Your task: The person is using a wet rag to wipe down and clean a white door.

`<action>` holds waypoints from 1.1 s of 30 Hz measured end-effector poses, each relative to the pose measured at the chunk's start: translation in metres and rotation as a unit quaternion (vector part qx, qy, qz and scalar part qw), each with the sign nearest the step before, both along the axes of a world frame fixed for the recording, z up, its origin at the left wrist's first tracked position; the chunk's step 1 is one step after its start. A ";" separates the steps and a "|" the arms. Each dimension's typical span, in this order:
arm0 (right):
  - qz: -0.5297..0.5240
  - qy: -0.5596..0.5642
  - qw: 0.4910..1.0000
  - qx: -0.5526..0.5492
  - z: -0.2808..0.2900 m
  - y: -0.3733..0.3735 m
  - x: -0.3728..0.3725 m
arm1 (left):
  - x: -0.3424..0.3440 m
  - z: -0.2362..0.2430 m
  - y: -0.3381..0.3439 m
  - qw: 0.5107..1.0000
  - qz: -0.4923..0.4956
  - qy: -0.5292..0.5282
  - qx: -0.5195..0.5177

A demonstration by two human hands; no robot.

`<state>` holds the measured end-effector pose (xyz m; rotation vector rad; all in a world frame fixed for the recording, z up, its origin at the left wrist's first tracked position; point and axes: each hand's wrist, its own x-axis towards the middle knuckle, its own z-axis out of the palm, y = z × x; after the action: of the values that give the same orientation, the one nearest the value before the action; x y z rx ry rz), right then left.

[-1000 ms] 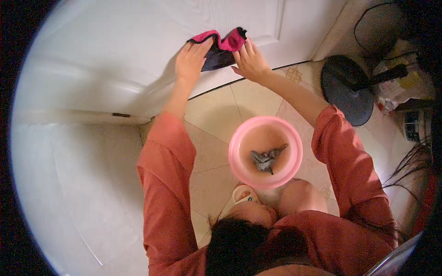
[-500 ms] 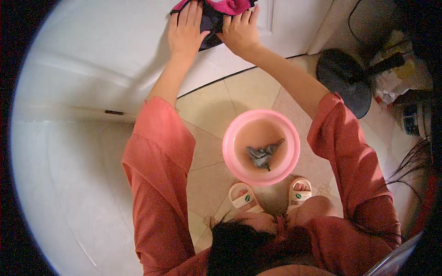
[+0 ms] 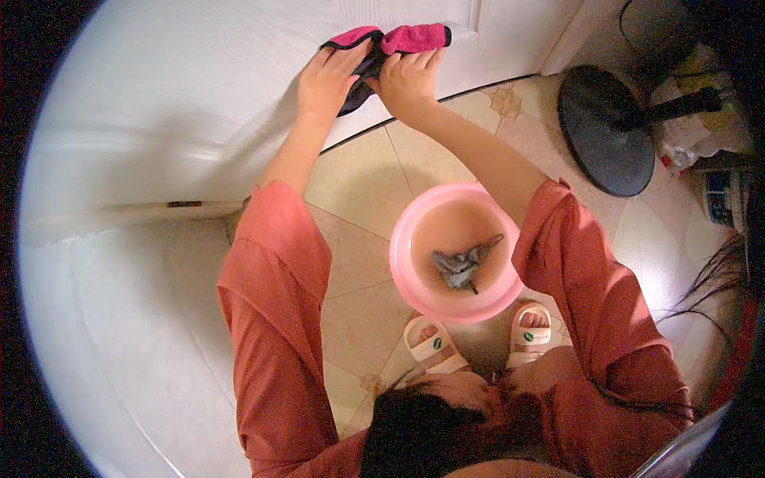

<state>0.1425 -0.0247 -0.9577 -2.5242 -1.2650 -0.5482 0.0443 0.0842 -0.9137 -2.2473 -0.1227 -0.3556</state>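
Observation:
A pink and black cloth (image 3: 416, 38) lies bunched against the lower part of a white door (image 3: 231, 56). My left hand (image 3: 320, 86) presses on its left side, fingers over the dark part and the pink edge. On the other side my right hand (image 3: 406, 86) grips it, fingertips at the pink fold. The two thumbs come close together over the black middle. Below, between my arms, stands a pink basin (image 3: 405, 275) of cloudy brownish water. A crumpled grey cloth (image 3: 457, 267) rests in that water.
To the right stands a black round base (image 3: 603, 131) with a dark pole, with plastic bags (image 3: 677, 139) beyond it. My feet in cream slippers (image 3: 434, 346) are just behind the basin. Pale floor tiles (image 3: 358, 183) meet the door's bottom edge.
Both hands and the pink and black cloth have moved down the door, nearer to me. My right forearm now partly covers the basin's rim.

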 end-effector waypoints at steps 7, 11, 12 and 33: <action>-0.028 0.018 0.998 -0.047 -0.022 0.018 0.004 | -0.001 -0.025 0.016 0.992 0.024 -0.012 -0.126; -0.028 -0.041 0.999 -0.020 -0.036 0.019 0.006 | 0.002 -0.027 0.009 0.999 0.012 -0.005 -0.046; -0.029 -0.051 0.998 -0.007 -0.038 0.019 0.009 | 0.005 -0.027 0.007 0.998 0.017 -0.001 -0.057; -0.080 0.041 0.996 -0.022 -0.071 0.031 -0.015 | 0.012 -0.073 0.002 0.983 0.087 0.138 0.080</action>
<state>0.1271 0.0060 -1.0290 -2.6707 -1.0653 -0.4491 0.0566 0.0859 -0.9867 -2.0851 -0.1368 0.0399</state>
